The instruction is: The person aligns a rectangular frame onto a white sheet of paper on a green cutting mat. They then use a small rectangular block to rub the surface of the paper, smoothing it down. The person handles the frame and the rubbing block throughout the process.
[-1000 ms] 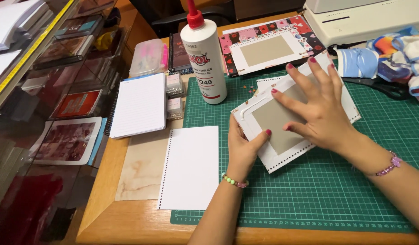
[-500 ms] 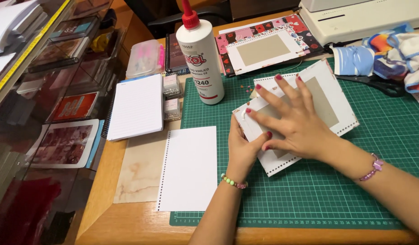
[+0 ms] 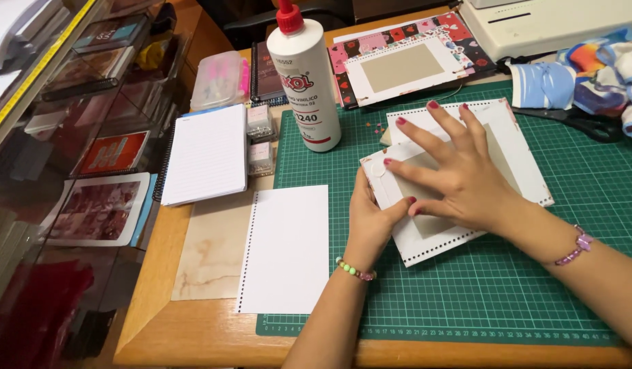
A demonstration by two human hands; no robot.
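A white punched cover card with a brown cardboard panel glued in its middle lies tilted on the green cutting mat. My right hand presses flat on the brown panel, fingers spread. Gripping the card's left edge is my left hand, thumb on top. A second similar card lies under it, to the right. A white glue bottle with a red cap stands at the mat's far left corner.
A punched white sheet and a marbled sheet lie left of the hands. A lined notebook, small clear boxes, a patterned cover, scissors, cloth and a white machine ring the mat.
My right hand slid left across the card, from its right part to over the brown panel. The left hand kept its hold on the card's left edge.
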